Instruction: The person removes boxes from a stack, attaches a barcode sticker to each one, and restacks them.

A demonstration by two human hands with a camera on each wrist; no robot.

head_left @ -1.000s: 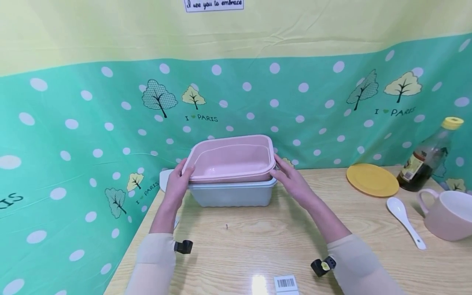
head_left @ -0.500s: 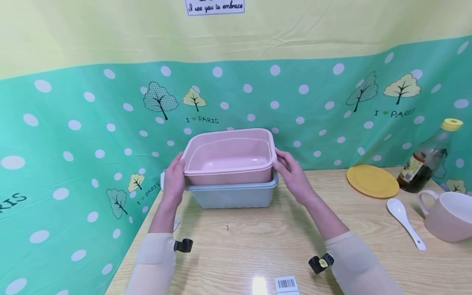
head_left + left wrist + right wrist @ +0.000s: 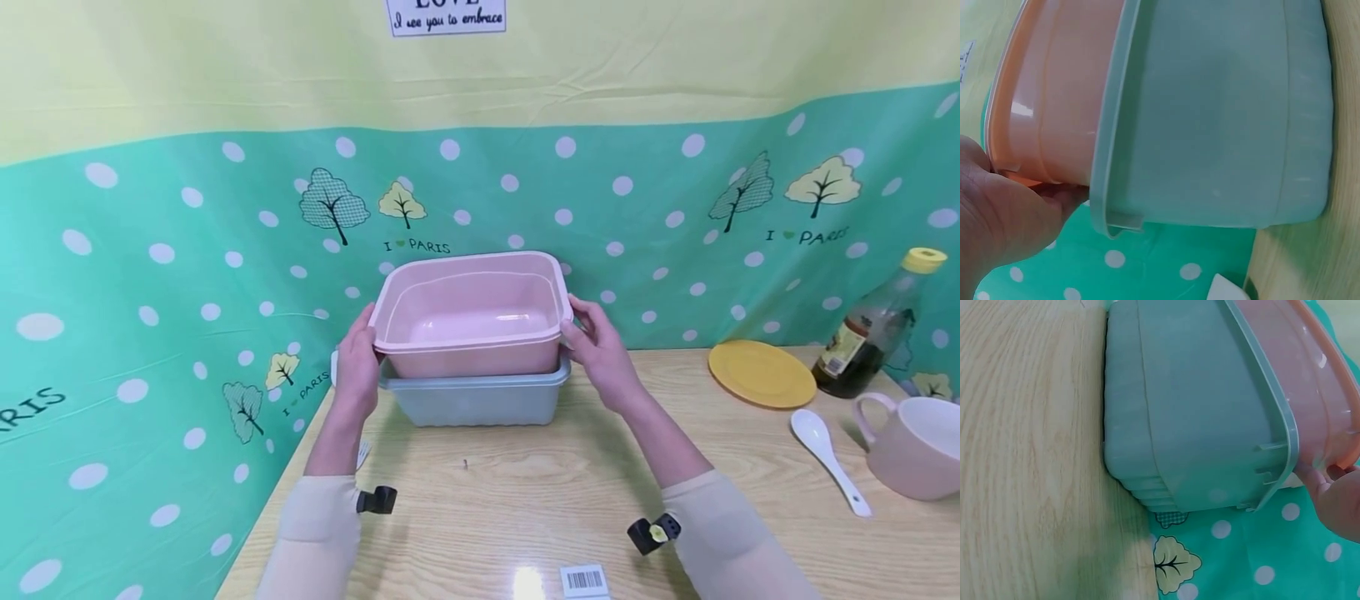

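Observation:
A pink rectangular plastic basin (image 3: 472, 312) is raised partway out of a blue-grey basin (image 3: 476, 404) of similar shape, its lower part hidden inside. My left hand (image 3: 357, 367) grips the pink basin's left end by the rim, fingers curled beneath it. At the opposite end my right hand (image 3: 600, 354) holds the rim the same way. The blue-grey basin (image 3: 1210, 112) stands upright on the wooden table in the left wrist view. In the right wrist view, fingers (image 3: 1313, 478) hook under the pink rim just above the blue-grey basin's edge.
To the right lie a yellow plate (image 3: 761, 373) and a white spoon (image 3: 828, 458), near a pink mug (image 3: 915, 450) and a dark sauce bottle (image 3: 866, 329). A fork (image 3: 363, 452) lies beside the left forearm. A barcode label (image 3: 584, 580) sits in front; a polka-dot curtain (image 3: 637, 217) hangs behind.
Both hands have raised the pink basin, so more of its side shows above the blue-grey basin. The blue-grey basin stays on the table.

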